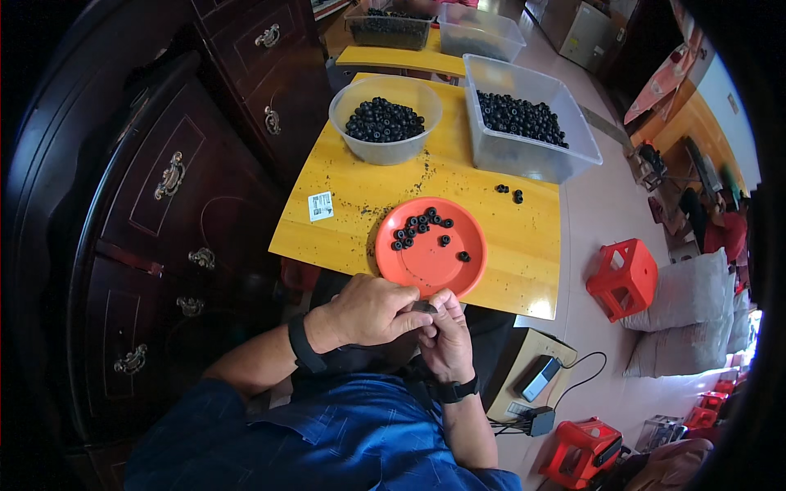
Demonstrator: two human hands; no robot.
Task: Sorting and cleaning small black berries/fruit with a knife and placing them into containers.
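My left hand (366,311) and my right hand (447,337) meet just off the near edge of the yellow table. Both are closed, fingertips pinching at a small dark piece (424,307) between them. Fingers cover most of it, so its exact kind is unclear. Right beyond my hands, a round orange-red plate (430,266) rests on the table. Several small black ring-shaped parts (422,223) lie on it, mostly grouped toward its far left, with a single black ring (464,256) nearer the right rim.
Behind the plate stand a round clear tub (385,154) and a rectangular clear bin (532,164), both holding black rings. Dark crumbs and a white label (321,206) lie on the yellow table (524,278). Dark wooden cabinets (155,204) flank the left; a red stool (622,278) is right.
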